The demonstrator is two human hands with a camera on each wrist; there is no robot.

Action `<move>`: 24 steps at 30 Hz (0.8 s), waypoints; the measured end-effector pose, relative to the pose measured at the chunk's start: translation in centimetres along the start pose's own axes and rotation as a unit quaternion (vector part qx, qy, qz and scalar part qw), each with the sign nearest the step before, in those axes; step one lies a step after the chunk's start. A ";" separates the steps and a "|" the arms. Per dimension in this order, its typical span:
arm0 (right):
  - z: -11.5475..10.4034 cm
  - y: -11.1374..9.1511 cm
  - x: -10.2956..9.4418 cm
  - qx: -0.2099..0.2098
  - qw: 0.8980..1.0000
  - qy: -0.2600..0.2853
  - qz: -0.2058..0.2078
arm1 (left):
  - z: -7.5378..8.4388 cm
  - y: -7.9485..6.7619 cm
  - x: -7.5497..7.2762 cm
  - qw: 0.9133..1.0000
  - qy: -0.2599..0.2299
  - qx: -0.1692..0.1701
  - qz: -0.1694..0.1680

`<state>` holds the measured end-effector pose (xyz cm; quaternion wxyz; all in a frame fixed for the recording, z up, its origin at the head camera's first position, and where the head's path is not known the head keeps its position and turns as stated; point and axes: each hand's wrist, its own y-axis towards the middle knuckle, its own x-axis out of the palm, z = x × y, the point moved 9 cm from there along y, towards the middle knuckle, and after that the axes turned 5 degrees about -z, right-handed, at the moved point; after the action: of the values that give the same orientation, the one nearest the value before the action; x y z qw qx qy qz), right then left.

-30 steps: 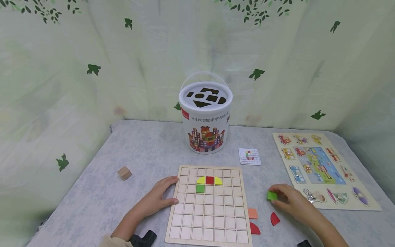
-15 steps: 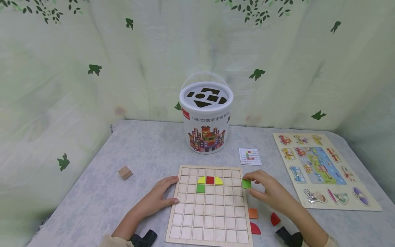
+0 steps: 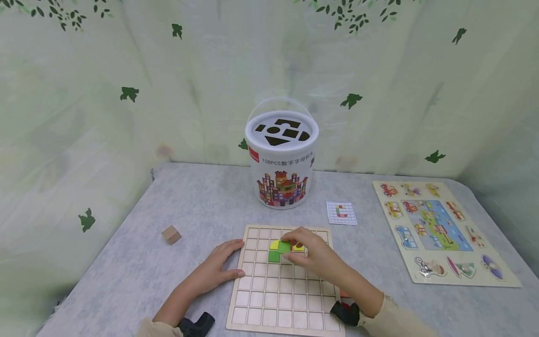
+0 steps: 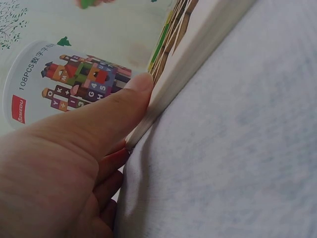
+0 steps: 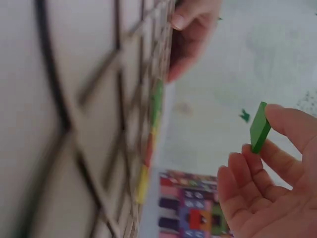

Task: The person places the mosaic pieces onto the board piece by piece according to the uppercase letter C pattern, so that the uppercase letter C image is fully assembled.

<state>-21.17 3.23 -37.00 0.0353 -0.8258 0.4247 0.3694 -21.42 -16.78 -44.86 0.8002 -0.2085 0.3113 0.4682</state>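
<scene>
Backdrop: pale green leaf-printed cloth [image 3: 202,70] fills the top of the frame, behind a grey mottled tabletop [image 3: 202,201].
Board: light wooden grid board [image 3: 256,299], lower centre of the frame.
Laid so far: a yellow rounded piece [image 3: 274,245], a red square tile [image 5: 148,149], a second yellow rounded piece [image 3: 299,248] in one row; a green square tile [image 3: 273,256] below the first yellow one.
Right hand [image 3: 315,255]: thumb and fingers pinch another green square tile [image 3: 284,247], held over the board's upper middle, off its surface.
Left hand [image 3: 223,262]: fingers relaxed, thumb and fingertips touching the board's left edge.
Progress: judging by the coloured figure on the small white grid card [image 3: 341,213], right of centre, only the upper part seems laid; much seems left.
Spare pieces: orange piece [image 3: 344,293] and red piece [image 3: 346,305], at the board's lower right.
In the way: right forearm and black wrist device [image 3: 346,313] partly cover those spares.
Around: white lidded bucket [image 3: 281,175], upper centre; picture puzzle board [image 3: 446,269], right; plain wooden cube [image 3: 171,235], left.
</scene>
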 end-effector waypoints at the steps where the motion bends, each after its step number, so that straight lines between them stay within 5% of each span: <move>1: 0.3 0.2 0.5 0.007 1.000 0.002 -0.007 | 0.0 0.0 0.0 1.000 0.001 0.001 0.000; 13: 3.6 0.5 4.6 0.066 0.989 -0.006 -0.131 | -0.1 0.1 0.0 1.000 0.001 -0.005 -0.001; 24: 3.6 0.3 5.3 0.060 0.984 -0.028 -0.163 | 0.1 0.0 -0.1 1.000 0.002 -0.002 0.002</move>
<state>-21.58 0.77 -42.96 0.1567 -0.8697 0.3048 0.3552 -21.44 -16.75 -44.75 0.7983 -0.2109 0.3124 0.4698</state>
